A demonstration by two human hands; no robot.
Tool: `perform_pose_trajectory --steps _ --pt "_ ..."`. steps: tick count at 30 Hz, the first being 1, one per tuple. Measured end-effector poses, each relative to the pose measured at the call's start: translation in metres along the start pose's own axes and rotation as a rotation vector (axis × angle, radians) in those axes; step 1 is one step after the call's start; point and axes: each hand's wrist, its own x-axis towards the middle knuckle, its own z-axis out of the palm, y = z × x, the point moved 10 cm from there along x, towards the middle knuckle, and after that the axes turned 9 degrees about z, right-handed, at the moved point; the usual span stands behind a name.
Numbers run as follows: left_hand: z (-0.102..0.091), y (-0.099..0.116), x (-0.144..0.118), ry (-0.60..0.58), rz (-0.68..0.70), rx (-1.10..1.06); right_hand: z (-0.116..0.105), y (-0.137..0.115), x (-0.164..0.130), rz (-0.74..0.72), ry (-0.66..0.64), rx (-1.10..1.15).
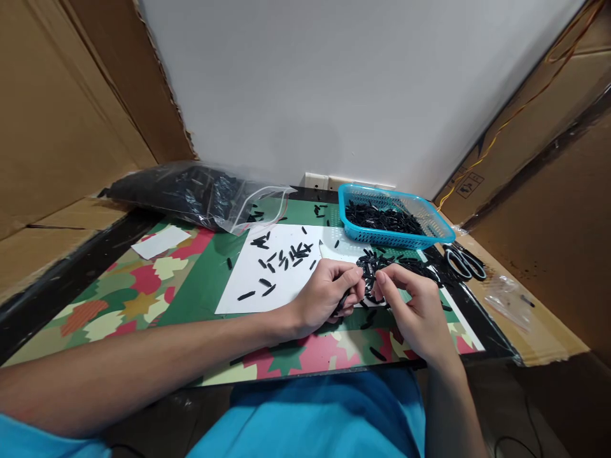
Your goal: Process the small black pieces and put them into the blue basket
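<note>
My left hand (331, 289) is curled closed around small black elongated pieces (340, 304); one pokes out below its fingers. Close beside it, my right hand (414, 302) has thumb and forefinger pinched together, and whatever sits between them is too small to make out. Behind the hands lies a heap of the same black pieces (405, 264), partly hidden by them. More loose pieces (298, 252) are scattered over a white sheet (238, 289) to the left. A blue plastic basket (396, 238) stands behind the heap with many black pieces inside.
A clear zip bag (186, 187) full of dark material lies at the back left. Black-handled scissors (464, 261) and a small clear bag (508, 299) are at the right. A white paper scrap (161, 242) rests on the patterned tabletop. Cardboard walls (548, 210) flank both sides; wall sockets (316, 181) are behind.
</note>
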Motion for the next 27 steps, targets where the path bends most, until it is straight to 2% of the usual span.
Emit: perform_pose_trajectory --steps 6,9,11,15,16,18,20,22,27 --pt "0.001 0.000 0.000 0.006 -0.015 0.018 0.002 0.000 -0.001 0.010 0.008 0.007" --pt "0.000 -0.001 0.000 0.015 -0.023 0.014 -0.009 -0.005 -0.001 -0.031 0.077 -0.018" --pt "-0.001 -0.003 -0.001 0.022 -0.029 0.010 -0.031 -0.013 0.003 -0.089 0.223 -0.053" --pt "-0.002 -0.003 -0.001 0.027 -0.029 0.015 -0.090 -0.027 0.020 -0.157 0.670 -0.159" --pt "-0.002 -0.002 -0.002 0.028 -0.025 0.015 -0.096 -0.027 0.030 -0.132 0.693 -0.226" --pt "-0.002 -0.001 -0.002 0.029 -0.022 0.013 -0.095 -0.022 0.052 -0.033 0.627 -0.438" --pt "-0.001 0.000 -0.003 0.033 -0.024 0.012 -0.087 -0.013 0.061 0.014 0.529 -0.557" --pt "-0.001 0.000 -0.004 0.034 -0.029 0.017 -0.072 -0.008 0.057 -0.013 0.408 -0.539" --pt "-0.001 -0.003 -0.004 0.016 -0.055 0.041 -0.027 -0.009 0.022 -0.068 0.143 -0.329"
